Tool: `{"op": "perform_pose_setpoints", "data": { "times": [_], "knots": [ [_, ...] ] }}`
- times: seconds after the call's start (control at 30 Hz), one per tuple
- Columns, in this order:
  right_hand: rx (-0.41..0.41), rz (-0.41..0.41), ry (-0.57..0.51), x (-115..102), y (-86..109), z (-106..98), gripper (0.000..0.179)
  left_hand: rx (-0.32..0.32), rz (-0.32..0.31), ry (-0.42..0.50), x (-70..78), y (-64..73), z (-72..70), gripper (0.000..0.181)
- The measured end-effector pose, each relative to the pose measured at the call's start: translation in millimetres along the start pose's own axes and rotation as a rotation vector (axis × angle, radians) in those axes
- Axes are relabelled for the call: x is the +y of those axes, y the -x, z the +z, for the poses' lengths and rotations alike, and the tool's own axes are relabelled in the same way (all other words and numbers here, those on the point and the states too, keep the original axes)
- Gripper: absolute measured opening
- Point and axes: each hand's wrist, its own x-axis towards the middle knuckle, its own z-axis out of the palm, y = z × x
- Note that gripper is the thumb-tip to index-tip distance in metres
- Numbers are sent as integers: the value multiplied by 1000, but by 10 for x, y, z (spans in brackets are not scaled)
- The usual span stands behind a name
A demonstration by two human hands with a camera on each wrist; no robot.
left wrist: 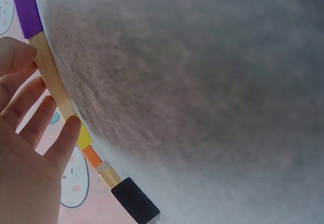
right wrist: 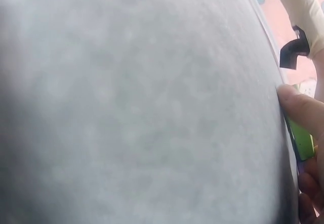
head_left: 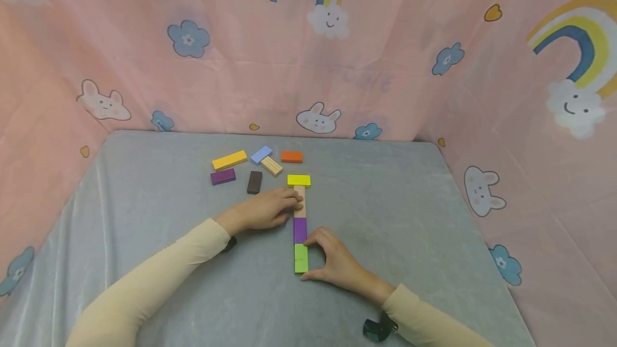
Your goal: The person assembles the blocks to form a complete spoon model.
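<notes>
A straight row of blocks runs toward me in the head view: a plain wooden block [head_left: 299,210], a purple block [head_left: 300,230] and a light green block [head_left: 301,259]. A yellow block [head_left: 299,180] lies crosswise at its far end. My left hand [head_left: 266,209] rests its fingers on the wooden block, which it partly covers. With thumb at the near end and fingers by the purple seam, my right hand [head_left: 337,261] pinches the green block lengthwise. In the right wrist view the green block [right wrist: 302,139] shows partly behind the thumb.
Beyond the left hand lie loose blocks: orange-yellow [head_left: 229,160], dark purple [head_left: 223,176], blue [head_left: 261,155], a ridged tan one [head_left: 271,166], dark brown [head_left: 254,182] and orange [head_left: 292,157]. A grey cloth [head_left: 409,218] covers the table, with a pink patterned curtain [head_left: 385,84] around it.
</notes>
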Motion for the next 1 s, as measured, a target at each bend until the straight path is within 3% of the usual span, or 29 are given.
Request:
{"op": "perform_pose_setpoints", "data": {
  "times": [0.7, 1.0],
  "knots": [
    [-17, 22, 50, -3, 4, 14, 67, 26, 20, -6, -1, -1, 6, 37],
    [-4, 48, 7, -31, -17, 2, 55, 23, 14, -2, -6, 2, 11, 38]
  ]
}}
